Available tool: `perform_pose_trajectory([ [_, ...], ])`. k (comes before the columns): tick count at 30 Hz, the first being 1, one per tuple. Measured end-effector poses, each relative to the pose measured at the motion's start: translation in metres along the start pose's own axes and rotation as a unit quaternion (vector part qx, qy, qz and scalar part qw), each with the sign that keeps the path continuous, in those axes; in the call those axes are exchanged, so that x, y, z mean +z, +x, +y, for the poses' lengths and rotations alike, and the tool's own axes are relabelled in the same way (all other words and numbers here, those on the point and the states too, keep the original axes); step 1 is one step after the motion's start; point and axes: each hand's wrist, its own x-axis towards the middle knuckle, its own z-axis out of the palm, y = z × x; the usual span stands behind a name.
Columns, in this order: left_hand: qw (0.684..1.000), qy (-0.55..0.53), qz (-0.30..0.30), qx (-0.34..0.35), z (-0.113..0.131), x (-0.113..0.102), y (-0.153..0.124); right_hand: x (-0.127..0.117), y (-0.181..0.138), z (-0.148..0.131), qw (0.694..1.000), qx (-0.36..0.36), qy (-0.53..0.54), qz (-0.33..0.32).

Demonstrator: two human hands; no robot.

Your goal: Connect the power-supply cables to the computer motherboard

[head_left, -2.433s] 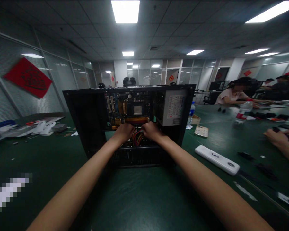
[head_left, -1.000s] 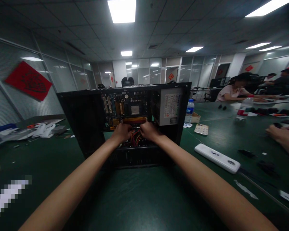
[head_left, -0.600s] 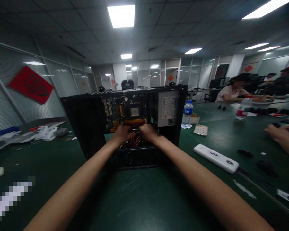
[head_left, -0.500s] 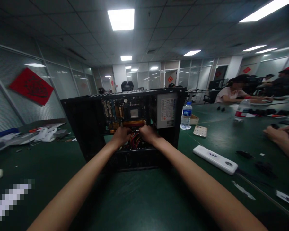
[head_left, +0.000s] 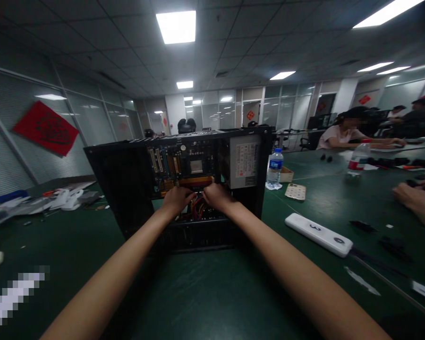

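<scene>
A black computer case [head_left: 109, 189] stands open-sided on the green table in front of me. Inside it are a motherboard [head_left: 207, 153] and a silver power supply [head_left: 236, 177] at the right. Both my hands reach in at the board's lower edge, just below the orange and yellow memory slots [head_left: 196, 181]. My left hand [head_left: 177, 200] has its fingers curled at the left end of the slots. Opposite it, my right hand [head_left: 217, 197] is closed near their right end. What the fingertips pinch is hidden. Red and yellow cables [head_left: 197, 210] hang between and below the hands.
To the right are a water bottle [head_left: 275, 167], a patterned phone [head_left: 295, 191], a white power strip [head_left: 318, 233] and a red-labelled bottle [head_left: 359, 158]. Another person's hands [head_left: 412, 198] rest at the right edge. Plastic bags [head_left: 69, 197] and scraps lie left.
The view has shifted slightly. Both hands stay at the memory slots with their fingers still curled, the left seemingly a touch further left.
</scene>
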Motion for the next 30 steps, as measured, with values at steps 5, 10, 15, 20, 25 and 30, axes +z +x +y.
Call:
perform_pose_trajectory([
  [5,1.0,0.025,-0.001,-0.006,0.001,-0.001,0.001,-0.003,0.002,-0.001,1.0,-0.005,-0.01,-0.015],
  [10,0.999,0.045,-0.002,0.006,0.003,-0.003,0.002,-0.008,0.001,-0.002,1.0,-0.014,-0.018,-0.015],
  [15,0.998,0.054,-0.008,0.009,0.005,-0.005,0.002,-0.01,0.0,-0.004,0.999,-0.028,-0.029,-0.001],
  [20,0.998,0.064,-0.01,0.011,0.006,-0.005,0.003,-0.009,0.002,-0.004,0.999,-0.036,-0.036,-0.002],
  [25,0.997,0.072,-0.01,0.008,0.007,-0.006,0.002,-0.008,0.002,-0.004,0.999,-0.035,-0.031,0.006],
  [30,0.997,0.074,-0.005,0.006,0.009,-0.007,-0.001,-0.009,0.002,-0.005,1.0,-0.019,-0.013,0.012],
])
